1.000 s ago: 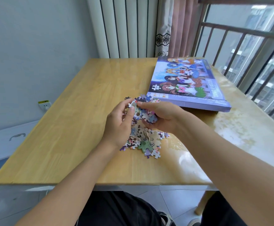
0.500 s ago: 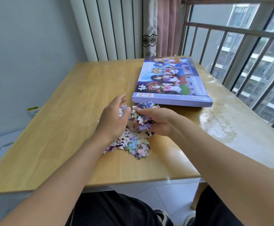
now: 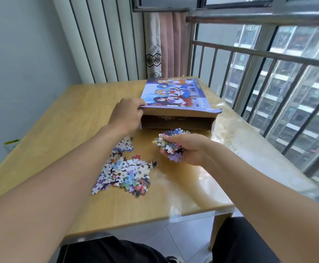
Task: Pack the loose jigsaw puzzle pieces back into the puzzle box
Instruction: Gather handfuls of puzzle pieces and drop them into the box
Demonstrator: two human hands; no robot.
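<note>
The purple puzzle box (image 3: 175, 92) with cartoon figures on its lid lies at the far middle of the table. My left hand (image 3: 125, 114) grips the lid's near left corner and holds it lifted, so the brown inside of the box shows. My right hand (image 3: 185, 149) holds a handful of puzzle pieces (image 3: 171, 143) just in front of the box opening. A loose pile of puzzle pieces (image 3: 124, 169) lies on the table nearer to me, between my arms.
The wooden table (image 3: 59, 130) has a glossy wet-looking patch on its right side. A barred window railing (image 3: 268, 73) runs along the right. A white radiator (image 3: 105, 40) and a pink curtain (image 3: 172, 44) stand behind the table.
My left hand left the pile and lifted the box lid's corner. My right hand scooped up a handful of pieces and moved toward the box. The camera tilted up.
</note>
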